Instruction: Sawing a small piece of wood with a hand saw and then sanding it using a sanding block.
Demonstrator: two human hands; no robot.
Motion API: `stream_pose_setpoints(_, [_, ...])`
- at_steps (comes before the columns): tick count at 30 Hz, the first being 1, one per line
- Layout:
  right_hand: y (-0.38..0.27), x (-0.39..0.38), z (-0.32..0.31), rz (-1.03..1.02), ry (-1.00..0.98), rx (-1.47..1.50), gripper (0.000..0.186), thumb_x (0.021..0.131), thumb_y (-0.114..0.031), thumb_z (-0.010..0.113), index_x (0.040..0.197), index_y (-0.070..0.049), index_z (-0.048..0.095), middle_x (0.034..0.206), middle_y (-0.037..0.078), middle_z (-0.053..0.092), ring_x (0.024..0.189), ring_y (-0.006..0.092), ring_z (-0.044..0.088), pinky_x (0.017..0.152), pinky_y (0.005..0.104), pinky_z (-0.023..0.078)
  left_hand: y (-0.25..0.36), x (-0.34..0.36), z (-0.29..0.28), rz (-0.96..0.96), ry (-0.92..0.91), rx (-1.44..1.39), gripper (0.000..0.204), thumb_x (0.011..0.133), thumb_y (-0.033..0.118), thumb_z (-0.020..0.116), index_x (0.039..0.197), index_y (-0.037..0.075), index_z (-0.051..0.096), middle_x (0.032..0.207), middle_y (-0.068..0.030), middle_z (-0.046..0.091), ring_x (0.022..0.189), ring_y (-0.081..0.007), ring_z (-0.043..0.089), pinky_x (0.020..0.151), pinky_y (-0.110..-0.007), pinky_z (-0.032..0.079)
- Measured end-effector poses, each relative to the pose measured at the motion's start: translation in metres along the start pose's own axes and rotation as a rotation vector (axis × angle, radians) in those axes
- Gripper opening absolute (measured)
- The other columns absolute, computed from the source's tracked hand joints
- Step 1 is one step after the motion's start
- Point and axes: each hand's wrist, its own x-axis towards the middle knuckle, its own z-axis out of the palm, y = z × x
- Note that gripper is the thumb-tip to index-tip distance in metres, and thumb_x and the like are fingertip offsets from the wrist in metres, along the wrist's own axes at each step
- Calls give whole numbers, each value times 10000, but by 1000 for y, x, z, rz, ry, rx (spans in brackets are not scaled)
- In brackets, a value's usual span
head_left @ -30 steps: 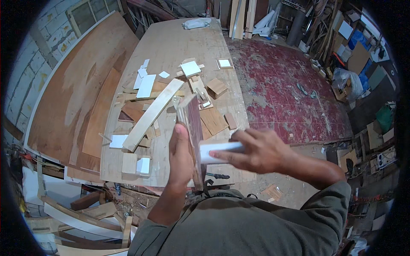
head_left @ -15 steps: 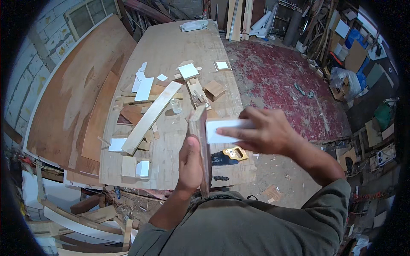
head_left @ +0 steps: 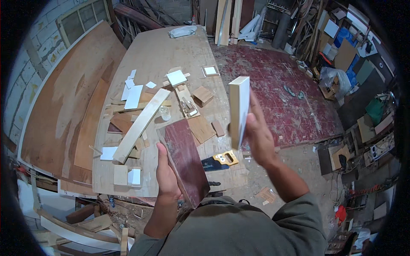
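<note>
My left hand (head_left: pixel 167 181) is closed round the near left edge of a dark reddish-brown board (head_left: pixel 184 160), its thumb up along that edge. The board tilts, its broad face turned up, in front of my body. To the right of it, my right hand (head_left: pixel 260 141) grips a thick wooden block with a white face (head_left: pixel 239 111) and a pale wood edge, held upright and apart from the board. Some of the right fingers are hidden behind the block. A handsaw (head_left: pixel 226 158) with a yellow handle and dark blade lies on the table just right of the board.
On the plywood worktable (head_left: pixel 158 51) lie a long pale plank (head_left: pixel 143 123), a glass jar (head_left: pixel 165 112), a wooden plane-like tool (head_left: pixel 186 103) and several white and brown offcuts. Large sheets (head_left: pixel 64 102) lean at the left. Right of the table is a worn red floor (head_left: pixel 273 85).
My right hand has swung the white-faced block away from the board and turned it upright. My left hand has tipped the board from edge-on so its broad face shows. The view has shifted slightly.
</note>
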Motion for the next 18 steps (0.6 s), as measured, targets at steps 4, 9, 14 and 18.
stream_pose_setpoints(4, [3,-17,18,293,15,102,681,972,-175,665,1528,24,327,1345,168,575,1253,236,561,1068,359,432,-9,3,-9,29,-164,19,699,1060,599,299,1421,21,457,1254,-122,621,1120,-243,615,998,-408,482])
stream_pose_setpoints(9, [18,-37,31,311,164,143,323,935,-180,731,1155,7,587,1014,79,674,878,141,672,766,299,547,-23,3,0,168,-19,150,670,1077,561,274,1454,27,422,1335,-135,583,1199,-257,586,1057,-412,444])
stream_pose_setpoints(14, [37,-62,47,-95,386,-50,235,969,-191,634,1079,12,592,969,105,620,886,184,600,768,319,479,-34,1,13,257,11,88,681,1070,583,278,1461,46,427,1376,-139,566,1254,-280,560,1092,-438,418])
stream_pose_setpoints(18, [61,-56,42,-455,343,-327,205,984,-166,559,1046,28,578,932,96,603,846,201,592,700,328,458,-43,-5,14,246,-28,81,674,1070,583,277,1464,57,428,1390,-130,557,1263,-282,552,1095,-439,412])
